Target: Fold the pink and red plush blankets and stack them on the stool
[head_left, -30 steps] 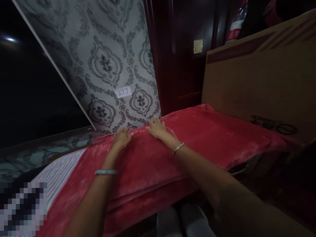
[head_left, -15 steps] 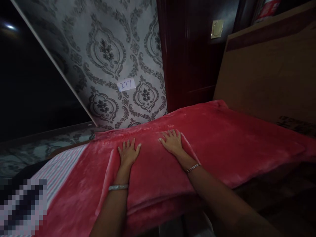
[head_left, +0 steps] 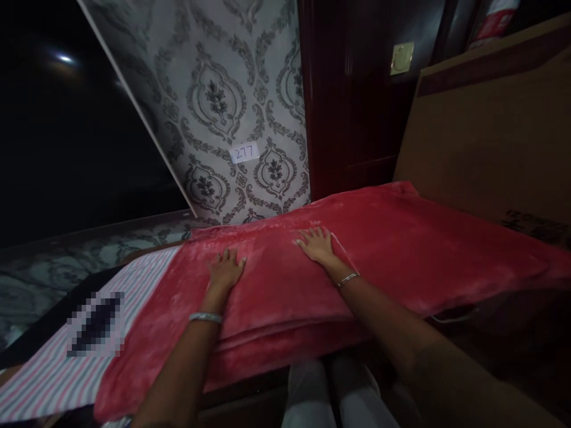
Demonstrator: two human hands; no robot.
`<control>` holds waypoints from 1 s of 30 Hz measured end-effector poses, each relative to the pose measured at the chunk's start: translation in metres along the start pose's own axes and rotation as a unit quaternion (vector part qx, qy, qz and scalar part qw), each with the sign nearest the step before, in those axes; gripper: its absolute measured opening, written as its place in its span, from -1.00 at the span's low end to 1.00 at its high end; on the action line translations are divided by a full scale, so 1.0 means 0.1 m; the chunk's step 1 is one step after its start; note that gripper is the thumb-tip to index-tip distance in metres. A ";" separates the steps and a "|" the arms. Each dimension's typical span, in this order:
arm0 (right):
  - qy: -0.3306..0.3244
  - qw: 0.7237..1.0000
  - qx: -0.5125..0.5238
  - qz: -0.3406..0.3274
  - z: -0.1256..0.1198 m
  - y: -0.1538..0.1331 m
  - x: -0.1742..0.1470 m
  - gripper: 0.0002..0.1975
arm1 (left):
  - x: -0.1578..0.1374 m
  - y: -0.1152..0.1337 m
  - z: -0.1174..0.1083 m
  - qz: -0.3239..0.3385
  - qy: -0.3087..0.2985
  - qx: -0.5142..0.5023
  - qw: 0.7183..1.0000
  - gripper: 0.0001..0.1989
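A folded piece of red plush cloth [head_left: 272, 285] lies flat on a larger red plush blanket [head_left: 428, 255]. My left hand [head_left: 226, 268] rests palm down at the left side of the folded piece, its fingers spread and a pale bangle on the wrist. Palm down near the far right corner of the same piece is my right hand [head_left: 316, 245], also with fingers apart, a thin silver bracelet at its wrist. Neither hand grips anything. Part of the folded piece's left edge is hidden under my left hand and forearm.
Striped fabric [head_left: 147, 270] shows at the left, with a blurred dark patch on it. A cardboard box [head_left: 486, 131] stands at the right. Behind are a patterned wall [head_left: 250, 77] with a "277" label [head_left: 245, 152], a dark screen [head_left: 80, 137] and a dark red panel [head_left: 352, 101].
My view has turned a little left, showing more of the striped fabric. My left hand has slid left over the cloth to the folded piece's edge. My right hand stays near the far right corner.
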State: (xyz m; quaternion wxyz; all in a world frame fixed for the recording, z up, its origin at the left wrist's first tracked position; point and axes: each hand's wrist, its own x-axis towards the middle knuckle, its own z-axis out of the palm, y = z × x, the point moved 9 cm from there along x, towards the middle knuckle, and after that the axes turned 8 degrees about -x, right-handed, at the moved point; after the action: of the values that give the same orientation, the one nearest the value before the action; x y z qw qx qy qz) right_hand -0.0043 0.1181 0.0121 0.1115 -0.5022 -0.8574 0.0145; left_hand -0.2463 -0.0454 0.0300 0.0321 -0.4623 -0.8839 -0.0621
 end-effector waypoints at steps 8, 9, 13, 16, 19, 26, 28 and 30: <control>0.028 0.995 -0.039 -0.091 -0.21 0.08 -0.66 -0.41 | -0.49 -0.39 -0.30 0.021 0.086 -0.052 0.995 -0.36; 0.037 0.993 -0.037 -0.102 -0.18 0.10 -0.79 -0.40 | -0.59 -0.31 -0.29 0.051 0.098 -0.059 0.992 -0.36; 0.026 0.996 -0.012 -0.090 0.06 0.28 -1.11 -0.43 | -0.85 -0.23 0.11 0.065 0.020 -0.120 0.990 -0.36; 0.029 0.996 0.010 -0.087 0.14 0.36 -1.15 -0.44 | -0.91 -0.33 0.32 0.045 0.000 -0.161 0.986 -0.36; 0.034 0.995 0.021 -0.087 0.14 0.37 -1.13 -0.45 | -0.87 -0.38 0.37 0.064 0.014 -0.175 0.982 -0.35; 0.037 0.996 0.018 -0.084 0.05 0.35 -1.12 -0.46 | -0.92 -0.33 0.16 0.040 0.033 -0.147 0.988 -0.41; 0.042 0.996 0.007 -0.077 -0.03 0.31 -1.18 -0.48 | -1.06 -0.21 0.01 0.032 0.062 -0.108 0.992 -0.46; 0.068 0.994 0.003 -0.088 -0.14 0.20 -1.31 -0.48 | -1.28 0.04 -0.11 0.083 0.098 -0.088 0.988 -0.49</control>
State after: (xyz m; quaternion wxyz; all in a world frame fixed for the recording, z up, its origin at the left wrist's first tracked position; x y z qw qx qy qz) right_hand 0.0774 0.0138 -0.0002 0.1720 -0.4244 -0.8886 -0.0267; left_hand -0.1700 -0.1487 0.0266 0.0831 -0.5264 -0.8265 -0.1814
